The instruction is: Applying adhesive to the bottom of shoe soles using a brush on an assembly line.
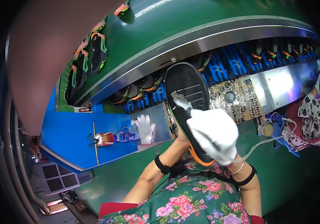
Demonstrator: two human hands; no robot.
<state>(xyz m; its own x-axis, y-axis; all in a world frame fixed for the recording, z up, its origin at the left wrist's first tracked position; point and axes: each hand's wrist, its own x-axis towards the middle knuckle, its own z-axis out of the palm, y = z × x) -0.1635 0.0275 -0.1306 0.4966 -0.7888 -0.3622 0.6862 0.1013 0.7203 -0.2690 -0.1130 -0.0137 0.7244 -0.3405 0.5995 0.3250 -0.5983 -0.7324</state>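
Observation:
A long black shoe sole point(184, 76) with an orange heel rim is held up in front of me, its grooved face toward me. My left hand point(182, 136) grips it from beneath at its left edge; most of the fingers are hidden behind it. In a white glove, my right hand point(215, 132) is closed around a brush point(182, 101). The bristle end touches the sole's face left of the grooves, beside a greyish smear. The glove covers part of the sole's lower half.
Beyond a metal rail point(160, 56), black shoe parts point(98, 54) lie on a green belt point(189, 11). Blue racks point(236, 63) line a metal ledge point(275, 82) patched with tape. At left, a blue table point(70, 138) carries a bottle point(126, 136) and white glove point(144, 128). Another person point(313, 115) works at right.

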